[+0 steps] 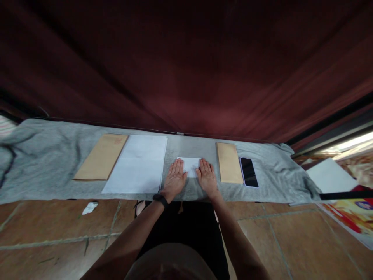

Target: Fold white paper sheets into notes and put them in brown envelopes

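Observation:
A small white folded paper (191,167) lies flat on the grey cloth in front of me. My left hand (175,177) rests palm down on its left end, fingers stretched forward. On the right end my right hand (207,175) lies flat in the same way, its thumb pointing inward. Neither hand grips anything; the paper's two ends are hidden under them. Left of my left hand is a stack of large white sheets (136,165). A narrow brown envelope (229,162) lies just right of my right hand.
The grey cloth (62,163) covers a long narrow surface. Brown envelopes (101,157) lie at the left, beside the sheets. A phone (249,172) sits right of the narrow envelope. Dark red fabric (186,77) hangs behind. Crumpled tissue (90,208) lies on the tiled floor (58,227).

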Available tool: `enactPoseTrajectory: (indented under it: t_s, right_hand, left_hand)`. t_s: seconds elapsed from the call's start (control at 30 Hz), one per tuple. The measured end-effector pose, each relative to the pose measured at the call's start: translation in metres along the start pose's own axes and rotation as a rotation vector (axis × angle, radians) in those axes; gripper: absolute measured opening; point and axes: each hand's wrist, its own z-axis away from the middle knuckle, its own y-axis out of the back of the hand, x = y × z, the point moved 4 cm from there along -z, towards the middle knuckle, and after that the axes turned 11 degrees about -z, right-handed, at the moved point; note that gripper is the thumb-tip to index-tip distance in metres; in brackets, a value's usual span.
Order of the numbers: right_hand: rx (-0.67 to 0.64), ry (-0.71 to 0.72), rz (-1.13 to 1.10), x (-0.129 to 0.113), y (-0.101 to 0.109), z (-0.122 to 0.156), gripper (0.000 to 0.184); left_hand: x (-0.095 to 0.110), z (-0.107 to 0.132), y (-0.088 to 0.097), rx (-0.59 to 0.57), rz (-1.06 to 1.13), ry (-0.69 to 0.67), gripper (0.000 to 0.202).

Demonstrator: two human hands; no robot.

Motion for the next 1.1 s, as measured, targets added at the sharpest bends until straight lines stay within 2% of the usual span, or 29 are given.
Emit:
enactPoseTrajectory:
  t_s: [0.2, 0.3, 0.4, 0.57, 0.67, 0.8, 0.9, 1.0, 1.1]
  right_hand:
    - [0.03, 0.036, -0.052, 0.0, 0.009, 0.009, 0.053]
    - [-0.015, 0.121, -0.057, -0.006, 0.008, 0.023, 0.055]
    - [-0.044, 0.139, -0.042, -0.01, 0.008, 0.031, 0.056]
    - [-0.05, 0.132, 0.01, -0.016, 0.009, 0.027, 0.056]
    - [-0.063, 0.128, 0.048, -0.02, 0.008, 0.023, 0.055]
    - [-0.058, 0.101, 0.07, -0.023, 0.007, 0.022, 0.054]
    - [-0.041, 0.096, 0.052, -0.028, 0.005, 0.024, 0.055]
    - [-0.058, 0.144, 0.009, -0.039, 0.001, 0.029, 0.052]
    - [-0.068, 0.185, -0.019, -0.048, -0.005, 0.037, 0.052]
  left_hand:
    - [-0.001, 0.001, 0.007, -0.012, -0.014, -0.014, 0.068]
    - [0.0, 0.004, 0.013, -0.012, -0.018, -0.09, 0.067]
    - [0.0, 0.007, 0.017, -0.02, -0.011, -0.169, 0.058]
    - [0.003, -0.001, 0.014, -0.161, -0.051, -0.261, 0.045]
    - [0.004, -0.005, 0.014, -0.226, -0.079, -0.291, 0.048]
    - [0.007, -0.005, 0.018, -0.188, -0.056, -0.315, 0.057]
    - [0.01, -0.003, 0.017, -0.197, -0.08, -0.285, 0.058]
    - [0.012, 0.004, 0.016, -0.189, -0.097, -0.263, 0.056]
    - [0.01, 0.016, 0.017, -0.133, -0.07, -0.273, 0.057]
